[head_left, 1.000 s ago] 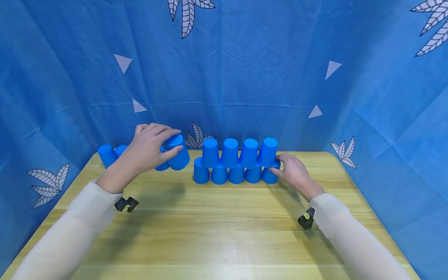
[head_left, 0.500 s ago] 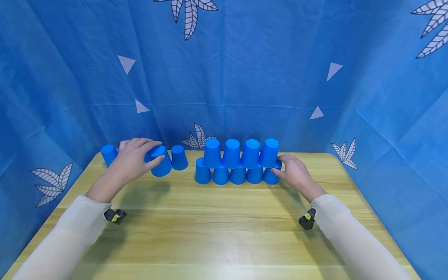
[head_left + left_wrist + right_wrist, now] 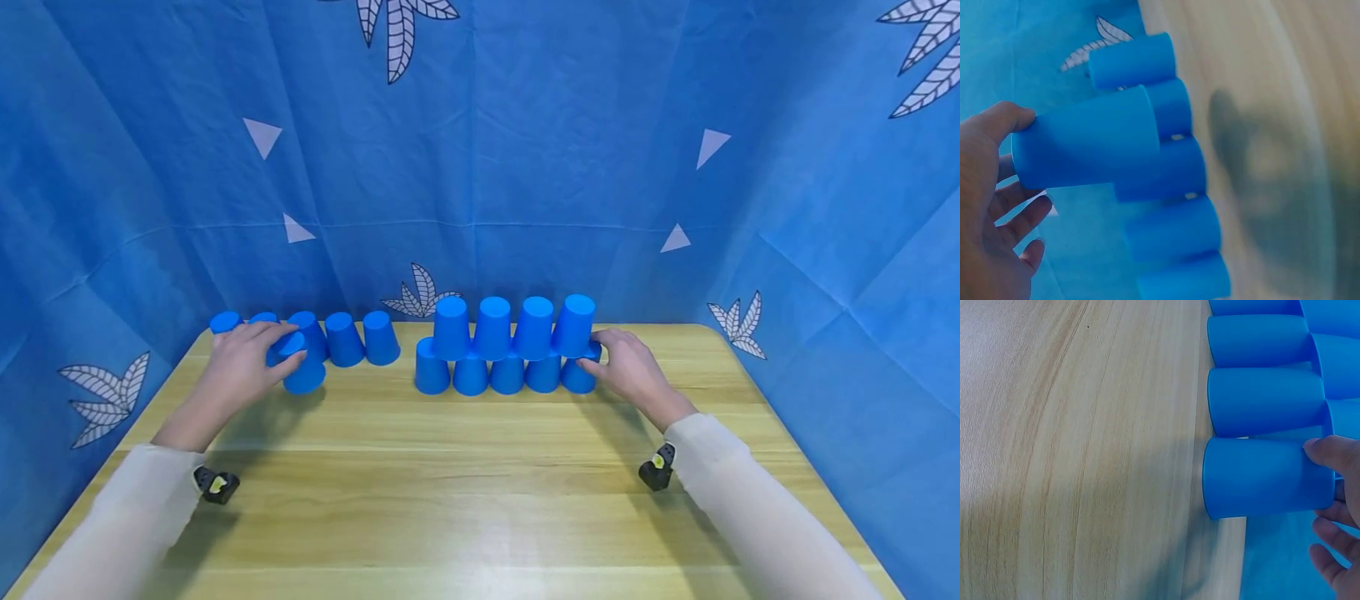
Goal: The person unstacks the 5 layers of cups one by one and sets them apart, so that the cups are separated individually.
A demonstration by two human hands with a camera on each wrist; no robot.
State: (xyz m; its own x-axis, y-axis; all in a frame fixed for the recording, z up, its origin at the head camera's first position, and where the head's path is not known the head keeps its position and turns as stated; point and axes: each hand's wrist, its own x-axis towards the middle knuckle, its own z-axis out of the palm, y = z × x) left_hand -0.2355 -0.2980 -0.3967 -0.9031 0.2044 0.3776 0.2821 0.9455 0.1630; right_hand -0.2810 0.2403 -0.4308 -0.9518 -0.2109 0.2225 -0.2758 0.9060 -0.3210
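Landmark: two-tier cup stack (image 3: 510, 346), mid-table, far side.

- Left hand (image 3: 240, 367), well left of stack: fingers and thumb curled round inverted blue cup (image 3: 300, 367), held near table (image 3: 465, 483) surface, just in front of loose cup row (image 3: 330, 333).
- Cup likely light, thin plastic, smooth, slightly slippery, squashes if squeezed. Best hold: around tapered sidewall near closed base, gentle pinch.
- Right hand (image 3: 626, 367), at stack's right end: thumb and fingers pinch end cup (image 3: 1263, 478) of bottom row.
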